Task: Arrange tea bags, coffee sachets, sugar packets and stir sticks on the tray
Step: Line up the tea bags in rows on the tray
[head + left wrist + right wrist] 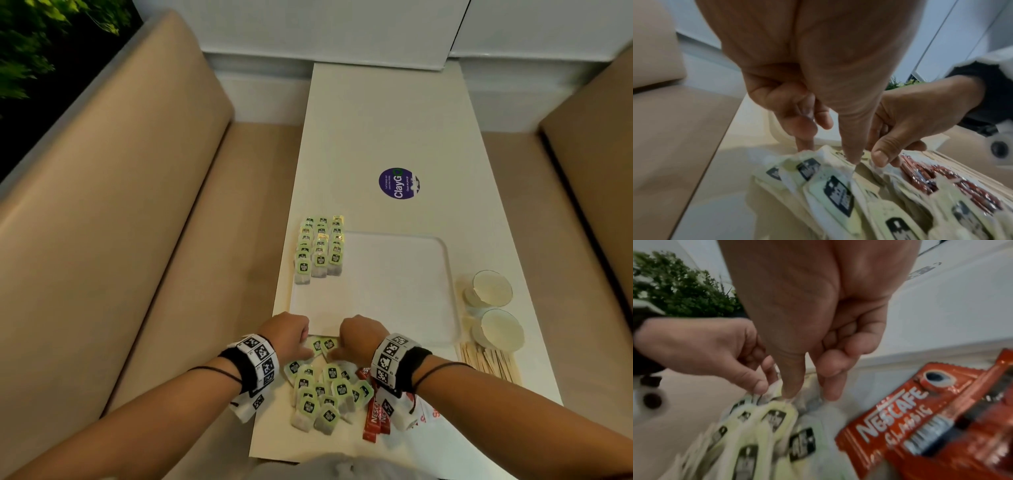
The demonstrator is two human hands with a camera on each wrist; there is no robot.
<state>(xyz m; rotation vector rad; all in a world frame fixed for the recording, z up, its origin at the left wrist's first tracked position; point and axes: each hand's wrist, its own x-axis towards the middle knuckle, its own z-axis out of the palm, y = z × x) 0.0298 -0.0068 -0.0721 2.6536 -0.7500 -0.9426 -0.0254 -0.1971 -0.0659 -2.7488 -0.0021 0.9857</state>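
Loose tea bags lie heaped on the worktop just below the tray's near edge; a tidy block of them, three rows, sits at the tray's far-left corner, partly over the rim. The tray is otherwise bare. We see both hands at the top of the heap: the left hand w/ thumb and fingers pinching a tea bag, the right hand likewise nipping a tag or bag edge — fingers curled, closed on the paper.

Coffee sachets lie touching the heap's right side, under the right wrist; stir sticks are fanned right of the tray, near two cups.

Risks, as we judge them: bags overlap and strings may tangle, so lifting one could drag neighbours off the worktop's left edge; a hard pinch could tear the thin paper; a wrist could sweep the sachets.

Views: head view gives layout — tray, rows, sticks — but the backs of the hands hide the fingertips. Wrist views show each pinch; the right wrist view reads the sachet print, though both are blurred. Sugar packets cannot be id'd w/ certainty.
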